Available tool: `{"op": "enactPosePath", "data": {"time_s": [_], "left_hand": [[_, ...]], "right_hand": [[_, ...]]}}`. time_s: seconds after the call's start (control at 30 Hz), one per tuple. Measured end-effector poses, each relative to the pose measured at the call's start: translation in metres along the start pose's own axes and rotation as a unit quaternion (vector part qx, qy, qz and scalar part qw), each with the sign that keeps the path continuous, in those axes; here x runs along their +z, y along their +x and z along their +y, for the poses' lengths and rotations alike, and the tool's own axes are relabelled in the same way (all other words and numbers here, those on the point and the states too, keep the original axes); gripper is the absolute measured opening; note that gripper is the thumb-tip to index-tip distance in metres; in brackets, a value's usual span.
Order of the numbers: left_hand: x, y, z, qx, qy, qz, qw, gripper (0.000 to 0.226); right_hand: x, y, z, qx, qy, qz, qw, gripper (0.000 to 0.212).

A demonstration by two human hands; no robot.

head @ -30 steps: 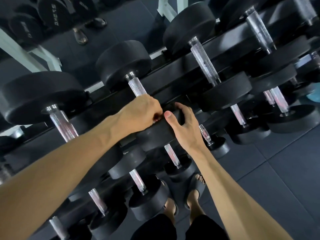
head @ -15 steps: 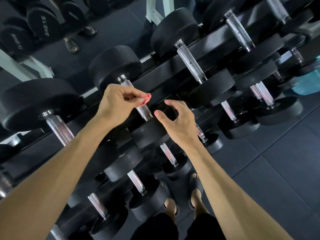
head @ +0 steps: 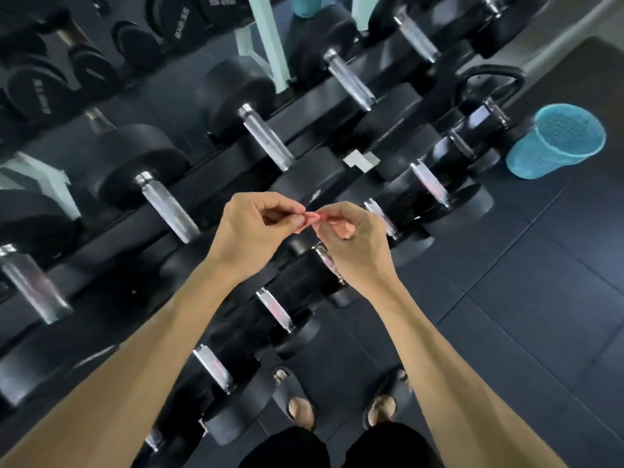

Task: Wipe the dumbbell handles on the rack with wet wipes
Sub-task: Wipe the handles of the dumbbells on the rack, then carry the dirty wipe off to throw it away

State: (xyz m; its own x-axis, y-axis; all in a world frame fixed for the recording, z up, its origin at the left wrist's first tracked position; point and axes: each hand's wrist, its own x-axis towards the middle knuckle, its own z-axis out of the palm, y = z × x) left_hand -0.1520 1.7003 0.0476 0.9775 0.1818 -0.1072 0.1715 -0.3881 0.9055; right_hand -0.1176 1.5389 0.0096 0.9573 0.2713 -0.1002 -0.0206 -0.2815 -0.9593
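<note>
Both hands are up in front of the black tiered dumbbell rack (head: 216, 184), meeting mid-frame. The left hand (head: 251, 231) and right hand (head: 351, 246) both have a narrow pinch grip on one small crumpled pink wet wipe (head: 315, 219), fingertips nearly touching, and the wipe is bunched between them. The wipe is held in the air, clear of every handle and touching no dumbbell. It sits above the near lower tier, just left of a short clear-wrapped chrome dumbbell handle (head: 381, 217) and near side of the long chrome handle (head: 266, 138) on the upper tier. More black rubber-headed dumbbells run diagonally from near left to far right; another upper-tier handle (head: 169, 206) lies left of the hands, and a small lower-tier handle (head: 275, 309) sits under the left forearm. A small grey-white rectangular block (head: 361, 160) sits on the rack rail right of the long handle. A turquoise perforated plastic bin (head: 557, 140) stands on the dark rubber tile floor (head: 506, 315) at far right, just beside the end of the rack. A black kettlebell handle loop (head: 489, 77) shows beyond it. The person's feet in black open-toe slides (head: 299, 400) are on the floor at the near edge, close to the lowest tier.
</note>
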Motion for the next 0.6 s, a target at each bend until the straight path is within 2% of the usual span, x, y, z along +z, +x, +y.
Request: {"op": "enactPosePath", "data": {"time_s": [0.13,0.27,0.37,0.6], "left_hand": [[0.089,0.014,0.028,0.024,0.093,-0.006,0.995,0.011],[0.187,0.039,0.061,0.055,0.218,-0.088,0.970,0.018],[0.255,0.063,0.084,0.081,0.279,-0.118,0.950,0.026],[0.384,0.136,0.131,0.110,0.312,-0.191,0.924,0.029]], "right_hand": [[-0.100,0.001,0.033,0.021,-0.036,0.032,0.999,0.003],[-0.208,0.003,0.063,0.042,-0.065,0.092,0.993,0.003],[-0.278,0.007,0.083,0.065,-0.080,0.153,0.983,0.005],[-0.399,0.048,0.121,0.100,-0.121,0.254,0.954,0.004]]}}
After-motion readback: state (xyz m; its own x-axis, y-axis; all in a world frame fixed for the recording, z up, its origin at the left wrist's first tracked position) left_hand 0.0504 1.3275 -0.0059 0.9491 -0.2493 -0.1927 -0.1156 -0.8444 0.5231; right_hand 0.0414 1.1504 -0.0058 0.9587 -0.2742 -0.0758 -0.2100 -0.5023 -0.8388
